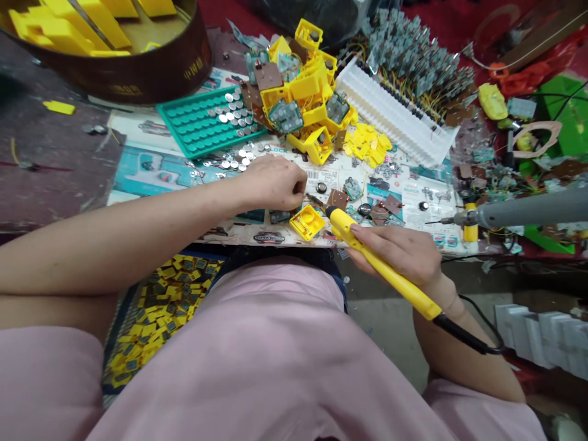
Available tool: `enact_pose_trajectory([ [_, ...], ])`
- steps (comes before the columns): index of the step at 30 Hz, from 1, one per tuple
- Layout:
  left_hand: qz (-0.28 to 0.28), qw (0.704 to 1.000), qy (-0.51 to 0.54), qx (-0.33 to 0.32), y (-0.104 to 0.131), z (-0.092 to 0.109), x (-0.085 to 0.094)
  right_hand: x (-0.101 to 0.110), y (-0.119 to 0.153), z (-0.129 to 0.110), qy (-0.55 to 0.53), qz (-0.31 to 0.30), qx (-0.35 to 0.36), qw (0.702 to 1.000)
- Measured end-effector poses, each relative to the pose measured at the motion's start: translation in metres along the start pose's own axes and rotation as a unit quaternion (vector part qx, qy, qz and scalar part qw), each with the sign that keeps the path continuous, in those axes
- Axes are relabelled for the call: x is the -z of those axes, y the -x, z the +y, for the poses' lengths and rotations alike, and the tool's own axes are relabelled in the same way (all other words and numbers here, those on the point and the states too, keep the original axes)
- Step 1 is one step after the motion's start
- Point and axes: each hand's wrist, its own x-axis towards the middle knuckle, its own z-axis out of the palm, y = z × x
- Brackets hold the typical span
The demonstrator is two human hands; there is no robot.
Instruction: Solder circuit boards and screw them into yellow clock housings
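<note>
Head view, soldering iron (pixel 393 277), case (pixel 307 222) near table edge (pixel 289 242)

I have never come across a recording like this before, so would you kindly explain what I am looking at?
Of course. There is no machine doing the work here, only a person's two bare hands. The single picture comes from a camera worn on that person's head, looking forward and down, so the pink shirt is their own.

The right hand grips a yellow soldering iron. The left hand is curled beside its tip; whatever the fingers might hold is hidden.

On the table lie an open yellow case near the hands, a green tray partly filled with silvery discs, a heap of yellow parts, a white rack and a round tin.
</note>
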Motion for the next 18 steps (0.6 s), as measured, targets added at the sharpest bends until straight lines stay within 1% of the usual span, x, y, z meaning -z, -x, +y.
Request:
enact_pose_trajectory([
  [4,-0.007,1.0,0.0,-0.025,-0.001,-0.003,0.001,0.006,-0.005,0.002,-0.009,-0.046,0.013,0.999],
  [7,-0.014,1.0,0.013,-0.024,0.003,-0.006,0.001,0.007,-0.004,0.002,-0.014,-0.066,0.021,0.997],
  [9,-0.016,0.999,0.031,-0.011,0.007,-0.008,0.0,0.005,-0.003,0.001,0.009,-0.056,0.02,0.998],
  [11,-0.005,0.999,0.036,-0.004,0.009,-0.011,-0.002,0.003,-0.001,-0.001,0.03,-0.03,0.015,0.999],
  [14,0.017,1.0,0.018,-0.013,0.011,-0.014,-0.007,-0.002,0.003,-0.004,0.022,0.015,-0.007,1.0],
  [18,0.027,1.0,0.005,-0.006,0.01,-0.01,-0.008,-0.007,0.006,-0.005,0.044,0.041,-0.035,0.998],
])
